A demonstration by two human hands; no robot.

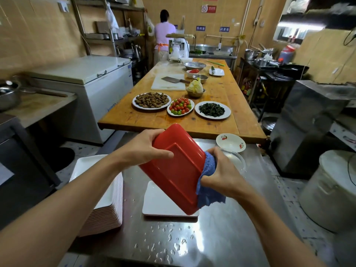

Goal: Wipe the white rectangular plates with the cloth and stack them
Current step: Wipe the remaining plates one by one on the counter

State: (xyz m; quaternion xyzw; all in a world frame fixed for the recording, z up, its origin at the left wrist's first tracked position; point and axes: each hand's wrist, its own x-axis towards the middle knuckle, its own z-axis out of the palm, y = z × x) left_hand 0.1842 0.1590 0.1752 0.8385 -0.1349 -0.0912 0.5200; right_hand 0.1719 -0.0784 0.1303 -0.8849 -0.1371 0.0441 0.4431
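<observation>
My left hand (146,147) grips the upper left edge of a rectangular plate (177,174), tilted with its red underside toward me. My right hand (221,174) holds a blue cloth (209,182) pressed around the plate's right edge. Below the raised plate, a white rectangular plate (159,203) lies flat on the wet steel counter (221,228). To the left stands a tall stack of white rectangular plates (104,207), partly hidden by my left forearm.
A small round bowl with a cherry pattern (230,142) and a clear glass dish (238,160) sit behind my right hand. Beyond is a wooden table (212,124) with food plates. A large lidded pot (333,191) stands right. A person (163,35) works far back.
</observation>
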